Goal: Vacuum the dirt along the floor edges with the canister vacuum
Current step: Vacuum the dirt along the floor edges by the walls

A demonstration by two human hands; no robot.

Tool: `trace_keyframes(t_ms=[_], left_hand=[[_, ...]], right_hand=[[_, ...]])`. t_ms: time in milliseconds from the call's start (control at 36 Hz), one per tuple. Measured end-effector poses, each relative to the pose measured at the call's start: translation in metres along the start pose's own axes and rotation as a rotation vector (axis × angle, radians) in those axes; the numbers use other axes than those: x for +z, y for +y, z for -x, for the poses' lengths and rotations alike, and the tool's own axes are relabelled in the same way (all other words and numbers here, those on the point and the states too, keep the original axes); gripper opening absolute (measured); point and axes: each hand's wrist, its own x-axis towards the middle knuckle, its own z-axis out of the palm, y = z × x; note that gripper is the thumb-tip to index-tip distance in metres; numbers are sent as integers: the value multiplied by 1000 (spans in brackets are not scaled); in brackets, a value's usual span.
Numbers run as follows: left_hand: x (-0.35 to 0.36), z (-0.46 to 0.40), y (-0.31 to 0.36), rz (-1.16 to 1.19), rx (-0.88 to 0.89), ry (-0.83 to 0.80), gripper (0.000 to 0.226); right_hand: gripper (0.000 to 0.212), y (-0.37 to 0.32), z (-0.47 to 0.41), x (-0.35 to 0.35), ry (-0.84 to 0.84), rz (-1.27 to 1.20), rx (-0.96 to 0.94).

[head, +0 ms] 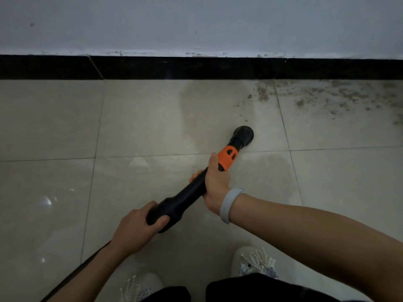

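Gripping the black vacuum wand [185, 197]: left hand [136, 231] clasps its thick rear end, right hand [216, 182] wraps the shaft behind the orange collar [227, 156]. Round nozzle [244, 135] ahead of the right hand, on floor tile [141, 118]. Dirt [327, 94] beyond and right, against the black skirting [196, 67].

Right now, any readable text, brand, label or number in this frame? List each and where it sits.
None readable.
Vacuum wand: plain black, no lettering shows.
Orange collar: only dark oval cutouts, no text.
Wristband on the right hand: blank.
Shoes: dotted pattern, no logo legible.
Wall and black baseboard: scuffs only.
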Motion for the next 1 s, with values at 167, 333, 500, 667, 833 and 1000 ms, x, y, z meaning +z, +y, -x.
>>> trace_keyframes(t_ms=[167, 333, 500, 667, 833, 1000], left_hand=[[-11, -28, 22, 12, -77, 7, 67], [-13, -44, 46, 66, -121, 57, 52], [-17, -47, 58, -5, -110, 164, 46], [-8, -43, 56, -93, -51, 50, 67], [-2, -65, 77, -80, -14, -66, 56], [-9, -102, 121, -211, 71, -40, 49]], right_hand=[[34, -30, -14, 15, 3, -8, -28], [38, -69, -28, 31, -92, 71, -41], [39, -79, -31, 43, -135, 94, -36], [34, -67, -33, 12, -66, 22, -34], [34, -89, -40, -7, -18, -48, -71], [37, -127, -62, -21, 7, -186, -108]])
